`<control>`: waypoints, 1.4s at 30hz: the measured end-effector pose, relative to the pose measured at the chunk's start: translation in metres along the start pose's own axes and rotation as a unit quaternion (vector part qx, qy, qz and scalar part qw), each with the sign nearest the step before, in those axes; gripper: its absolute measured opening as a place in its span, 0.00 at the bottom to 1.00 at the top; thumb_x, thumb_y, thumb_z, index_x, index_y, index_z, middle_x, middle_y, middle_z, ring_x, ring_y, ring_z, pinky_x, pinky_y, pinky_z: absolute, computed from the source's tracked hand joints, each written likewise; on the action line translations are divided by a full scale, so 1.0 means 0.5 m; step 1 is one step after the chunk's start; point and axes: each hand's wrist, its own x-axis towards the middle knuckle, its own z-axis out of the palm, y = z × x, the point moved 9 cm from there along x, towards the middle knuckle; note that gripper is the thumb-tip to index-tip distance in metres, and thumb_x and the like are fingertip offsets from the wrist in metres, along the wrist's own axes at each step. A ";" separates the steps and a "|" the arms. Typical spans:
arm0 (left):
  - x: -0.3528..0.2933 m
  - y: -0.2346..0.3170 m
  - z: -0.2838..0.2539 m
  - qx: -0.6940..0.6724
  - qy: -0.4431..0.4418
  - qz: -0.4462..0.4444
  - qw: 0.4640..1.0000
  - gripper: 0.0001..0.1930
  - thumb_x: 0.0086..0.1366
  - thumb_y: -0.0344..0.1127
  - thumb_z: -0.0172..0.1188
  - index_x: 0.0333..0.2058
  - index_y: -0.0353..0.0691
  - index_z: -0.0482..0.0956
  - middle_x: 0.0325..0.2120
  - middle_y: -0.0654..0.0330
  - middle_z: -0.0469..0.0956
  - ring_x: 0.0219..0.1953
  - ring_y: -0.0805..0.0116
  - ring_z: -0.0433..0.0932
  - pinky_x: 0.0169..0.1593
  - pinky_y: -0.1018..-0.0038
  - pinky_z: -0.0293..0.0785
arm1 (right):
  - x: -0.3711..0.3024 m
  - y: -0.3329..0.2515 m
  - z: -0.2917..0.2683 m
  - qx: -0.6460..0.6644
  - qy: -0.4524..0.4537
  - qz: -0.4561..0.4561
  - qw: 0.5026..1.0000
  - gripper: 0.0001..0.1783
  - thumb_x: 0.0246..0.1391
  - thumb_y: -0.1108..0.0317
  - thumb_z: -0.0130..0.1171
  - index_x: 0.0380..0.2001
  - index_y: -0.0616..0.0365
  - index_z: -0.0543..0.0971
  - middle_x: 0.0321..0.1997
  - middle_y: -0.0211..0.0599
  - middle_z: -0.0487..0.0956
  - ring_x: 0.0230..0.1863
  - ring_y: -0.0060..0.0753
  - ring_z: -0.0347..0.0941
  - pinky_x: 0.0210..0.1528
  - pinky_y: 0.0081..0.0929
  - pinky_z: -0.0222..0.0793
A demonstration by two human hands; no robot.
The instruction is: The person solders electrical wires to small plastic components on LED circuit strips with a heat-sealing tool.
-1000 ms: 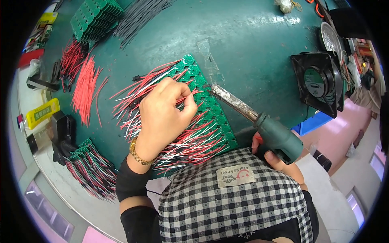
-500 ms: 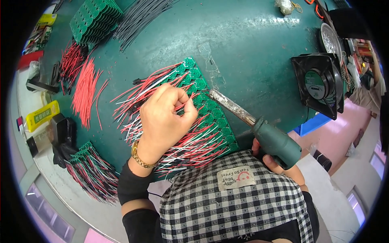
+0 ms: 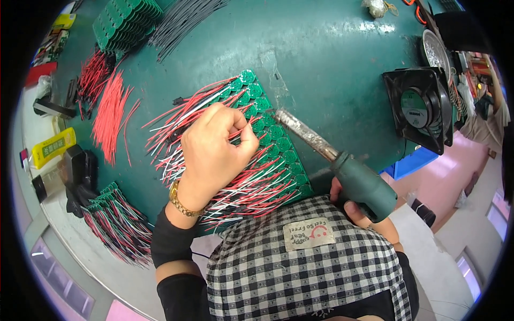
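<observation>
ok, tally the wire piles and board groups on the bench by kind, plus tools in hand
Loose red wire piles: 1
Loose black wire piles: 1
Stacks of bare green boards: 1
Groups of green boards with wires attached: 2, under the left hand and at the bench edge
Soldering irons: 1, in the right hand
Total: 6

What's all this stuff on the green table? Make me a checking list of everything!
Surface: dark green table, worn and shiny in spots.
Job's things: row of small green boards with red, white and black wires fanned out; soldering iron, tip at the boards.
Clutter: loose red wires, black wires, stacked boards, finished bundle, yellow tool.
Grippers: left hand pinches a wire over the boards; right hand holds the iron's handle.
Cables: nothing seen besides the wires.
Surroundings: black fan, blue bin, pink floor.
</observation>
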 end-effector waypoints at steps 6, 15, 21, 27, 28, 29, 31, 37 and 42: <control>0.003 -0.005 0.002 -0.003 -0.004 -0.003 1.000 0.09 0.46 0.20 0.61 0.20 0.37 0.69 0.17 0.62 0.67 0.17 0.74 0.66 0.22 0.79 0.64 | 0.007 -0.022 -0.013 0.066 0.058 0.048 0.995 0.10 0.48 0.64 0.54 0.33 0.54 0.78 0.29 0.31 0.80 0.28 0.33 0.78 0.36 0.29 0.74; 0.000 0.003 0.003 0.001 -0.003 0.008 1.000 0.08 0.46 0.20 0.61 0.20 0.37 0.70 0.17 0.62 0.67 0.17 0.74 0.67 0.22 0.79 0.65 | -0.016 0.011 0.008 -0.014 0.025 0.011 1.000 0.20 0.30 0.71 0.61 0.35 0.58 0.78 0.35 0.40 0.78 0.31 0.45 0.76 0.33 0.30 0.74; -0.002 -0.002 0.002 0.006 0.002 0.008 1.000 0.08 0.44 0.22 0.62 0.20 0.39 0.71 0.18 0.63 0.69 0.17 0.72 0.70 0.21 0.77 0.67 | 0.009 -0.021 0.011 -0.021 0.013 -0.051 0.998 0.20 0.29 0.73 0.60 0.35 0.60 0.78 0.34 0.41 0.78 0.30 0.45 0.75 0.33 0.31 0.74; -0.006 -0.008 0.001 0.021 0.005 0.007 1.000 0.09 0.43 0.24 0.63 0.20 0.42 0.71 0.19 0.64 0.71 0.18 0.69 0.73 0.20 0.74 0.68 | -0.019 0.017 0.013 0.137 0.041 0.075 0.987 0.17 0.45 0.64 0.59 0.39 0.60 0.77 0.34 0.40 0.77 0.32 0.34 0.76 0.37 0.30 0.74; -0.002 -0.011 0.002 0.017 0.009 0.005 1.000 0.09 0.43 0.24 0.63 0.20 0.42 0.71 0.18 0.64 0.71 0.18 0.69 0.73 0.20 0.74 0.68 | -0.017 0.015 0.012 0.136 0.043 0.074 0.987 0.17 0.45 0.64 0.59 0.39 0.60 0.77 0.34 0.40 0.77 0.32 0.34 0.76 0.37 0.30 0.74; 0.002 -0.012 0.002 0.017 0.010 0.009 1.000 0.09 0.43 0.24 0.63 0.20 0.42 0.71 0.18 0.64 0.71 0.18 0.69 0.73 0.20 0.74 0.68 | -0.015 0.014 0.008 0.183 0.057 0.068 0.979 0.20 0.49 0.59 0.58 0.43 0.60 0.75 0.34 0.38 0.77 0.32 0.31 0.75 0.38 0.30 0.73; 0.006 -0.016 0.004 0.020 0.009 0.003 1.000 0.09 0.43 0.24 0.63 0.20 0.42 0.71 0.18 0.64 0.70 0.18 0.68 0.73 0.21 0.73 0.68 | -0.019 0.018 0.007 0.242 0.061 0.066 0.966 0.32 0.54 0.45 0.57 0.52 0.58 0.69 0.35 0.35 0.74 0.32 0.26 0.72 0.42 0.29 0.70; 0.009 -0.010 0.007 0.034 0.008 0.017 0.999 0.08 0.44 0.24 0.63 0.21 0.42 0.71 0.18 0.64 0.71 0.18 0.69 0.72 0.21 0.74 0.68 | -0.054 0.040 0.002 0.325 0.160 0.096 0.927 0.39 0.45 0.41 0.65 0.51 0.56 0.66 0.35 0.43 0.73 0.31 0.32 0.73 0.38 0.29 0.70; 0.009 -0.019 0.010 0.030 0.012 0.008 0.999 0.08 0.44 0.24 0.63 0.20 0.41 0.72 0.18 0.64 0.71 0.18 0.70 0.73 0.22 0.74 0.69 | -0.034 0.043 0.026 0.324 0.084 0.075 0.939 0.35 0.48 0.44 0.65 0.50 0.56 0.66 0.38 0.43 0.73 0.34 0.32 0.73 0.41 0.31 0.70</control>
